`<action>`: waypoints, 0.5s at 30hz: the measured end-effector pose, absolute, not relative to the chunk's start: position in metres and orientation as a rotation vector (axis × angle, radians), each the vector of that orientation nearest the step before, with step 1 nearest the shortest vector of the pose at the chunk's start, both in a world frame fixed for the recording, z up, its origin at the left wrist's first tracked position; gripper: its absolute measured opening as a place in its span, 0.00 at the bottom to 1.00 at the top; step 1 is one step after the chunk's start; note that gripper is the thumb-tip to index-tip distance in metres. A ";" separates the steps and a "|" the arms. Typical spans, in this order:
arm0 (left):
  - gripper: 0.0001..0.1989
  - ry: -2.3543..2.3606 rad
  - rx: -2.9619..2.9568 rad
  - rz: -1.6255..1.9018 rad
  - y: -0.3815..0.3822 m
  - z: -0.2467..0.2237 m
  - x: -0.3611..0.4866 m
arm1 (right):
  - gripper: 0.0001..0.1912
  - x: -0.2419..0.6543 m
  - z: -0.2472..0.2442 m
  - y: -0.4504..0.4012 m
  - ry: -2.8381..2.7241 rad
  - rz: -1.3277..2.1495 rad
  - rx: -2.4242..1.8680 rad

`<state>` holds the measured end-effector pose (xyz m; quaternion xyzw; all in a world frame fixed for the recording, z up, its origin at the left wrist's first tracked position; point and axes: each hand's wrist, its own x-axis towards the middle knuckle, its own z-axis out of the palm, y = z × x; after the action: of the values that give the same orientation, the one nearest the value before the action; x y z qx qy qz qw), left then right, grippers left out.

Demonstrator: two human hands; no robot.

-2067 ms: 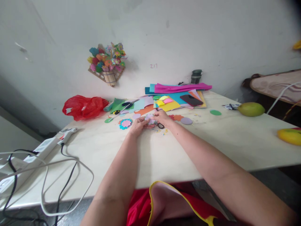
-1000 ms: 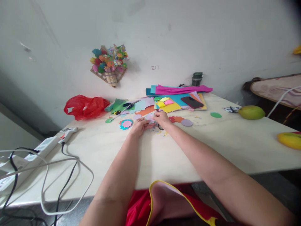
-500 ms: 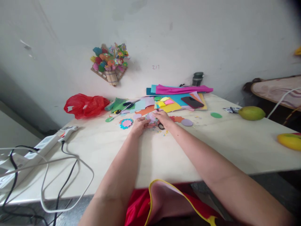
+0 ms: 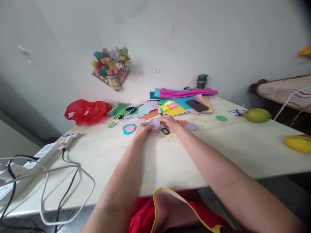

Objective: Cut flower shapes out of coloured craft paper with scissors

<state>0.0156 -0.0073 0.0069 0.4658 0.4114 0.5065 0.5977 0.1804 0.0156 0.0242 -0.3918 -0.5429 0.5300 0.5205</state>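
A small lilac paper flower (image 4: 155,123) is between my two hands, low over the table. Its left edge is pinched by my left hand (image 4: 144,130). At the flower's upper right edge, the closed fingers of my right hand (image 4: 170,123) grip it, partly hidden. The black ring handle of scissors (image 4: 165,130) shows just below my right palm; whether the hand touches them I cannot tell. To the left lies a blue paper flower (image 4: 125,129) with a pink one (image 4: 130,128) on top. A lilac paper circle (image 4: 191,126) and orange paper pieces (image 4: 183,123) lie on the right.
Coloured sheets (image 4: 179,111), a phone (image 4: 196,105) and dark-handled scissors (image 4: 131,109) lie at the back. A red plastic bag (image 4: 87,111) and a power strip (image 4: 43,155) with loose cables are on the left. Mangoes (image 4: 257,115) sit right. Paper scraps (image 4: 170,138) lie near my hands.
The lilac flower is turned slightly and shows more of its face, with my right fingertips shifted a little toward its edge. The whole view has moved slightly.
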 end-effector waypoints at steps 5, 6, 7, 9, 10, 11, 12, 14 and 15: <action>0.08 0.937 1.081 1.168 -0.008 0.006 0.015 | 0.06 0.183 0.026 0.014 -1.355 1.330 -0.959; 0.08 0.932 1.083 1.164 -0.008 0.006 0.015 | 0.06 0.183 0.027 0.013 -1.368 1.341 -0.963; 0.09 0.928 1.084 1.161 -0.008 0.006 0.015 | 0.06 0.183 0.027 0.013 -1.377 1.352 -0.967; 0.09 0.921 1.090 1.159 -0.009 0.006 0.015 | 0.05 0.184 0.028 0.013 -1.387 1.369 -0.969; 0.09 0.916 1.093 1.160 -0.009 0.006 0.015 | 0.05 0.184 0.028 0.012 -1.389 1.372 -0.968; 0.09 0.913 1.096 1.161 -0.009 0.007 0.015 | 0.05 0.184 0.028 0.012 -1.389 1.369 -0.967; 0.09 0.910 1.098 1.161 -0.009 0.006 0.015 | 0.06 0.184 0.029 0.012 -1.391 1.359 -0.967; 0.08 0.902 1.104 1.164 -0.008 0.006 0.015 | 0.07 0.183 0.029 0.012 -1.393 1.325 -0.975; 0.09 0.898 1.107 1.167 -0.008 0.006 0.015 | 0.08 0.183 0.029 0.013 -1.395 1.304 -0.984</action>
<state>0.0153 -0.0082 0.0059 0.4783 0.3880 0.5046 0.6050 0.1830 0.0125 0.0288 -0.4026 -0.5709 0.5338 0.4765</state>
